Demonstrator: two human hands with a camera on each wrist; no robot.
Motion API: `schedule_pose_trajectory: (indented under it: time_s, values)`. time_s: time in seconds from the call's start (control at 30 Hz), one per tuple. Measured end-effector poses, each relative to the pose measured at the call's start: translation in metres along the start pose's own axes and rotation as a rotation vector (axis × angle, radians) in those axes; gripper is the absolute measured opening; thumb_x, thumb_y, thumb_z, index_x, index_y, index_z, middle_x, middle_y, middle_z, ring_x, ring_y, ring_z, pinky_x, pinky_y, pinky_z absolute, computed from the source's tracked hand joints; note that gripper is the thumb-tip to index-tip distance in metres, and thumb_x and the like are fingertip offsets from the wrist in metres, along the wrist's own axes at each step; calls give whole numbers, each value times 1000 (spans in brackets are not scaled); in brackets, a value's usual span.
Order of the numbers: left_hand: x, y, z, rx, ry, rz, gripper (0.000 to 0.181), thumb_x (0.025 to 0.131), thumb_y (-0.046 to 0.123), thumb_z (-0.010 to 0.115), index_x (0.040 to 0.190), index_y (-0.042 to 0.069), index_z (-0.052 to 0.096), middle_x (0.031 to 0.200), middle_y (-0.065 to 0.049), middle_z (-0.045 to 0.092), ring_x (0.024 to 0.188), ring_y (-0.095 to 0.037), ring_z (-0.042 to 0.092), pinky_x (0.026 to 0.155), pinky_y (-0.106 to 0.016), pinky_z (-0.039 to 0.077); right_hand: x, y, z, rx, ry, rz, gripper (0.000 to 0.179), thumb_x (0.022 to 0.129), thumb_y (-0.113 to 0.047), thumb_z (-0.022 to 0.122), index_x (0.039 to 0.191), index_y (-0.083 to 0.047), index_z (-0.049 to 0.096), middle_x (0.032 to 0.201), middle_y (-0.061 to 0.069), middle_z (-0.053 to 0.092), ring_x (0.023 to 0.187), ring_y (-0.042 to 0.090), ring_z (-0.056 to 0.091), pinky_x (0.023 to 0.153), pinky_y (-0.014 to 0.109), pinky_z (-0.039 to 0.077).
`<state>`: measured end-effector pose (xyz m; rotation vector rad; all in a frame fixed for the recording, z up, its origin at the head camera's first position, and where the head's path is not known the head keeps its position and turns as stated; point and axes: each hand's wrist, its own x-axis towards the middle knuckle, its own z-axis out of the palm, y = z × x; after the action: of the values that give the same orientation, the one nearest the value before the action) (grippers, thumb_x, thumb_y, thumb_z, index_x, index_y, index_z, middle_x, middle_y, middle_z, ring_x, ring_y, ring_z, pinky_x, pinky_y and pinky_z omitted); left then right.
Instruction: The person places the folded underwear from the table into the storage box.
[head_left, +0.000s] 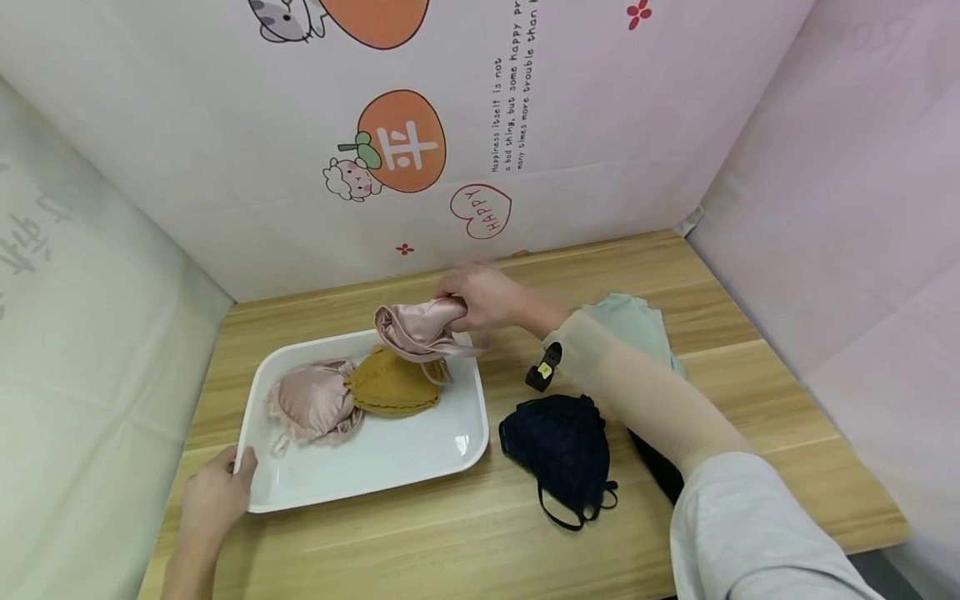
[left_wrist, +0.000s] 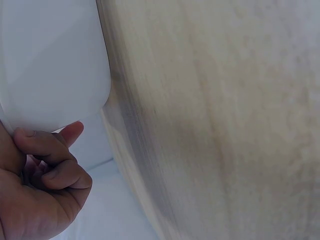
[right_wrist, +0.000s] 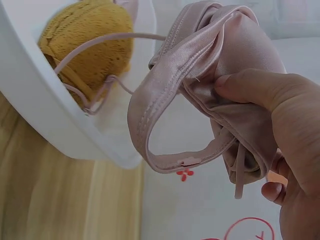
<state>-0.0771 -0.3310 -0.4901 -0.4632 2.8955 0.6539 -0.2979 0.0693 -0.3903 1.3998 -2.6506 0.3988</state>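
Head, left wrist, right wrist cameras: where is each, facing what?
Head: on the head, facing forward and down at the white tray; left hand, right hand, forearms show.
Left wrist: on that wrist, facing the tray's corner and wooden table; left hand shows.
Right wrist: on that wrist, facing the held pink bra; right hand shows.
Head and right wrist share the mustard bra.

Bright head view (wrist views dimmer)

Holds the right arm stretched forward, pinches with the right hand, and grips nearer the body with the curled left hand.
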Motion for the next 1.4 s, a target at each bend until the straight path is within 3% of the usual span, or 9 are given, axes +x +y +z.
schedule_pose_trajectory:
  time_s: [0.43, 0.77, 1.17, 1.4]
  values:
    - [0, 1, 1, -11, 25, 2, 56, 100, 36, 28, 128, -9, 48, 109, -31, 62, 85, -40, 63, 66, -46, 50, 11, -11, 21, 10, -50, -109, 35, 75, -31, 75, 107, -23, 65, 107, -11, 66, 108, 14, 54, 106, 39, 34]
    - [2, 1, 2, -11, 33, -7, 55, 100, 36, 29, 127, -7, 50, 111, -30, 62, 92, -45, 61, 71, -50, 48, 22, -22, 31, -1, -89, -127, 40, 73, -17, 70, 110, -31, 63, 115, -15, 64, 114, 13, 50, 110, 41, 29]
    - [2, 0, 2, -16, 40, -2, 56, 100, 36, 28, 128, -8, 49, 110, -31, 62, 89, -42, 62, 67, -47, 49, 21, -13, 49, 18, -150, -150, 48, 64, -5, 66, 102, -33, 65, 109, -17, 64, 109, 12, 45, 94, 38, 32]
    - [2, 1, 2, -10, 24, -12, 57, 100, 37, 28, 129, -8, 48, 112, -32, 61, 92, -44, 61, 70, -49, 49, 20, -9, 56, -30, -212, -166, 40, 72, -10, 67, 106, -32, 66, 108, -16, 66, 100, 13, 44, 90, 37, 32]
